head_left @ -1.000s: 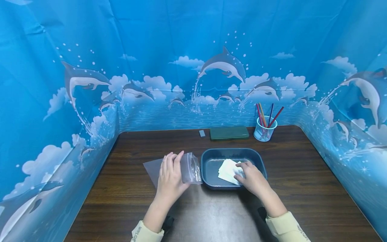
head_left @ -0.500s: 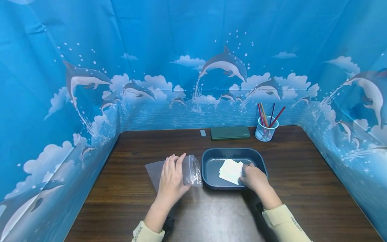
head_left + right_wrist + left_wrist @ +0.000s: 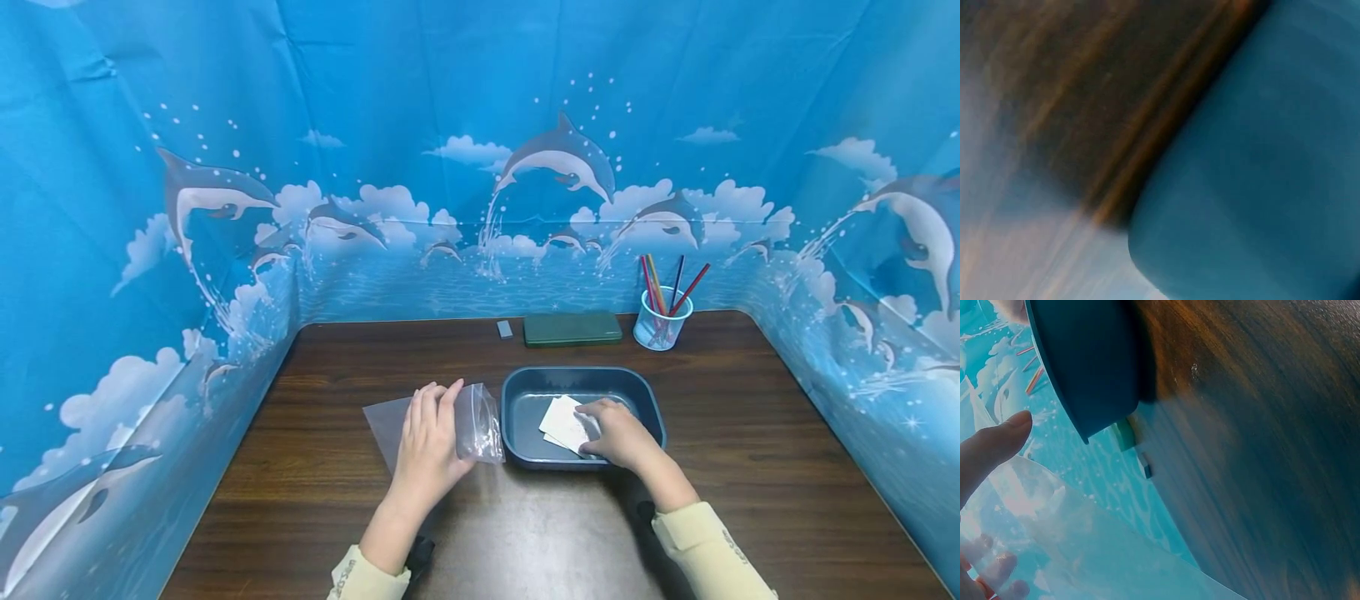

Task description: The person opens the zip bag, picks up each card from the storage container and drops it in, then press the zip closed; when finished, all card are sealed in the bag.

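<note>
My left hand (image 3: 429,442) holds a clear zip bag (image 3: 480,425) on the table, its zip end facing the tray. In the left wrist view the thumb (image 3: 997,450) shows beside the bag (image 3: 1097,537), with other fingers seen through the plastic. My right hand (image 3: 626,437) reaches into a dark blue tray (image 3: 517,454), thumb and index finger pinching the right side of some white paper pieces (image 3: 562,421). One piece lies askew over another. The right wrist view shows just the tray's outer wall (image 3: 1241,175); the right fingers are hidden there.
Along the back stand a small grey eraser-like block (image 3: 505,329), a green case (image 3: 572,329) and a light blue mesh cup (image 3: 663,329) with several pencils. A dolphin-print curtain (image 3: 375,275) encloses the dark wooden table (image 3: 315,475) at back and sides.
My right fingers closed down at the papers' right side, then spread to their edges; the papers have turned and shifted slightly in the tray. My left hand has stayed nearly still with the bag.
</note>
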Demonstrator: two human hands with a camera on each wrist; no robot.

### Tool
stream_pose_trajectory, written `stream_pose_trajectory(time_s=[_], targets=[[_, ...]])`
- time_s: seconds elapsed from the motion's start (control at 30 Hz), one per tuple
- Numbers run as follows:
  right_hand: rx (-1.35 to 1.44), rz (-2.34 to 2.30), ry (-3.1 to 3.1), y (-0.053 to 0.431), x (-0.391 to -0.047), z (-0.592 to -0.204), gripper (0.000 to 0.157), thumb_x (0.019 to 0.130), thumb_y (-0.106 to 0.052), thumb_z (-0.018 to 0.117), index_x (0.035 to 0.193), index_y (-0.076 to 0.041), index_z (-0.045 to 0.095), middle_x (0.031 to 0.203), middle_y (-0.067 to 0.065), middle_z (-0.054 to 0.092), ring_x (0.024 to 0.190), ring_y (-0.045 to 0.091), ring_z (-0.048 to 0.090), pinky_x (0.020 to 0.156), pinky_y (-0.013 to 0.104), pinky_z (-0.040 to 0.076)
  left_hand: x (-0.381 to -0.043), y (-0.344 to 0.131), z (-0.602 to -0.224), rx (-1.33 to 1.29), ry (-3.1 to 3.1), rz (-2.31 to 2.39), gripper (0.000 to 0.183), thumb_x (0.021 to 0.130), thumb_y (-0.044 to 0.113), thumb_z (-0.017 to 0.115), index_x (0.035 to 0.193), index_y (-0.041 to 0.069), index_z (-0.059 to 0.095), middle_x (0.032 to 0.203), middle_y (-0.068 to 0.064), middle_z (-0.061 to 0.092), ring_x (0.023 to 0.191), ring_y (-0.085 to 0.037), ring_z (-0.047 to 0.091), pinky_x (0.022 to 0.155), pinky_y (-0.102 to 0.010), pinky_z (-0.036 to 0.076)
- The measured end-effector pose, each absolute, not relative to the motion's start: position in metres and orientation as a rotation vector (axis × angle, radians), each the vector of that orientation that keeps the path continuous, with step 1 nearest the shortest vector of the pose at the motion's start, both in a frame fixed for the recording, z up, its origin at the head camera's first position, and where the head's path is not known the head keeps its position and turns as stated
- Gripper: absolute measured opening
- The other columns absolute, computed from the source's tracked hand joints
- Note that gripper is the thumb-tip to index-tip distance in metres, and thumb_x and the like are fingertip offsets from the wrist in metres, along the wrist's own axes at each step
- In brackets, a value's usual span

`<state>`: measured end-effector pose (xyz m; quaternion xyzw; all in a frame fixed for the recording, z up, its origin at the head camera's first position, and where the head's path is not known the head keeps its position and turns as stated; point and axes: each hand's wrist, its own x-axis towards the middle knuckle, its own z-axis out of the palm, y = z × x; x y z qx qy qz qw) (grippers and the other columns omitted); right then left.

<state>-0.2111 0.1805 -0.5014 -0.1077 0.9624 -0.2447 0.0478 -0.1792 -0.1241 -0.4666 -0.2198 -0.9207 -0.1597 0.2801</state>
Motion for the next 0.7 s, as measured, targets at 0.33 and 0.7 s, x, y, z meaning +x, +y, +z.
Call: stream_pose_trajectory(time_s=[0.33,0.7], targets=[[0.016,-0.652,2.947,0.1802,-0.2099,-0.5029,0.067,0.062,-0.034,0.090,0.116,-0.004,0.063,0.108,0.022,0.053,0.097,0.037,0.050,0.076,0.052,0.048,-0.1784,-0.1240,-0.4663,-0.583,-2.467,-0.431,0.117,0.042,0.033,0.097,0.140,0.003,0.041,0.121,-0.020,0.046,0.126,-0.038,0.039,0.106,-0.052,0.032],[0.056,-0.754,2.918,0.1793,-0.2149,-0.5084,0.068,0.062,-0.034,0.091,0.115,-0.002,0.062,0.108,0.017,0.058,0.101,0.037,0.051,0.083,0.053,0.044,-0.1772,-0.1246,-0.4658,-0.578,-2.489,-0.425,0.117,0.043,0.033,0.097,0.140,0.003,0.040,0.122,-0.019,0.045,0.127,-0.038,0.037,0.106,-0.053,0.031]])
